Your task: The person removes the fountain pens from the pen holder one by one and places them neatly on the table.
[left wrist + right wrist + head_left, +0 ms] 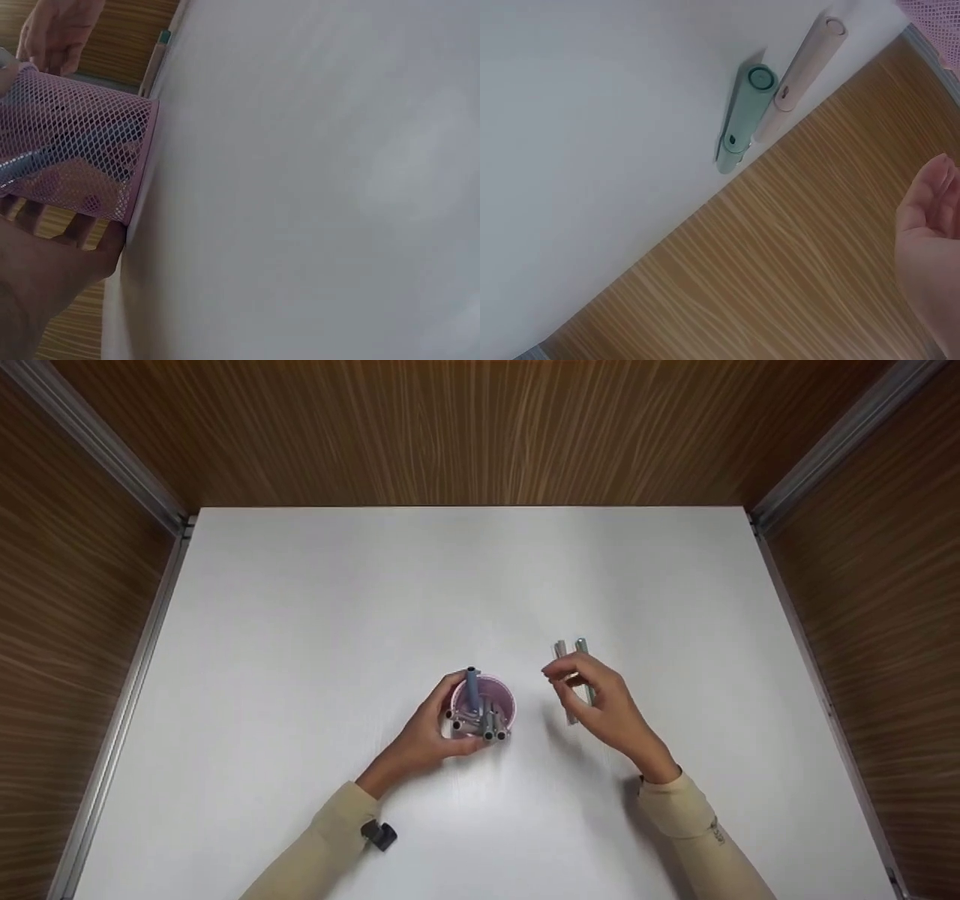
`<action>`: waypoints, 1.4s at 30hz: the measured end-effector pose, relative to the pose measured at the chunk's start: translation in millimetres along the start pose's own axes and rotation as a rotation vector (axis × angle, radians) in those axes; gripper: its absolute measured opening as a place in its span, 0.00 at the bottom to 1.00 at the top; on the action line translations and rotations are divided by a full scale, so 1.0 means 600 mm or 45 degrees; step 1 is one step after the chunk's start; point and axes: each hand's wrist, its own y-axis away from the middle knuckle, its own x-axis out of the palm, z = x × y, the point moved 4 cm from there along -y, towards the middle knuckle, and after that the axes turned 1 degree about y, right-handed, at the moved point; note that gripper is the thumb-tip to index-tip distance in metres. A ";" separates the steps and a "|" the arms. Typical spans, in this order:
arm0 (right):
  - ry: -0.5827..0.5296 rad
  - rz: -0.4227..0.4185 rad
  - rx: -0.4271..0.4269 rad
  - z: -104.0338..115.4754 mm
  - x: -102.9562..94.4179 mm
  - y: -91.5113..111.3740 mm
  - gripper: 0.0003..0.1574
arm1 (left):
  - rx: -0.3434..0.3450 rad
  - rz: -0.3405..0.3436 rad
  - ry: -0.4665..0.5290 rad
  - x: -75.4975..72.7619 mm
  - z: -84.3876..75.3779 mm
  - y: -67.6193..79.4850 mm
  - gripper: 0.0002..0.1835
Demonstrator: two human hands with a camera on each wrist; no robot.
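Note:
My left hand grips a pink mesh pen cup from its left side, thumb at the front and fingers around the back. In the left wrist view the cup stands upright with its base at the white tabletop. Several pens lean inside, among them a blue pen against the far rim. To the right of the cup, my right hand hovers with fingers loosely bent and nothing between them. Below it on the table lie a pale pink pen and a green pen, side by side.
The white table is bounded by a wood-grain panel at the back and others at both sides, with metal rails along the edges. A small black clip sits on the left sleeve.

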 end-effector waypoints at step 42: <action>0.159 0.216 -0.535 0.063 0.085 0.020 0.25 | 0.038 0.037 0.033 -0.001 0.001 0.001 0.53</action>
